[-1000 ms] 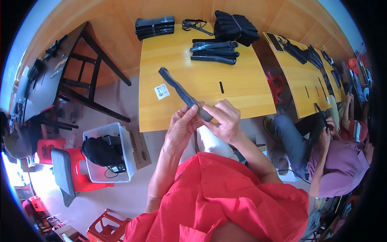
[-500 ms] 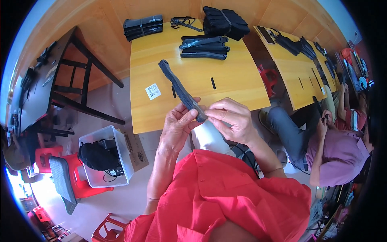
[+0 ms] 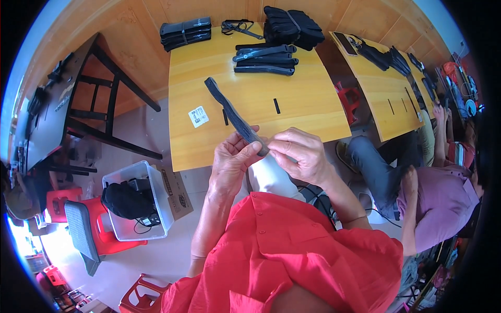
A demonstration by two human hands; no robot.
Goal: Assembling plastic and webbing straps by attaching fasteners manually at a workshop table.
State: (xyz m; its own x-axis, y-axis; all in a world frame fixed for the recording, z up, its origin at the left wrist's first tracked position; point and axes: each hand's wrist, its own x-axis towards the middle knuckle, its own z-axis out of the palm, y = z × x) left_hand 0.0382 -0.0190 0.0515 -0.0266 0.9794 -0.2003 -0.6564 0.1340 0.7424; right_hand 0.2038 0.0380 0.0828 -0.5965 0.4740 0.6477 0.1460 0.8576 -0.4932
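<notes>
My left hand is closed around the near end of a long, dark fabric strap, thumb on top. The strap slants away to the far left above the table, its far end free. My right hand is closed beside that near end, thumb and fingertips pinching at its edge; the exact pinch point is partly hidden. Below the strap, a white printed label and two short black strips, one of them a black strip right of the strap, lie on the yellow wooden table.
Several black straps are stacked toward the back, with banded black bundles and a larger black bundle behind. A clear bin and a red chair stand at left. A co-worker in a purple shirt sits at right.
The strap has turned slightly in my left hand, and the pale mark near its end no longer shows. My hands stay nearly in place. The co-worker's arm at right has shifted.
</notes>
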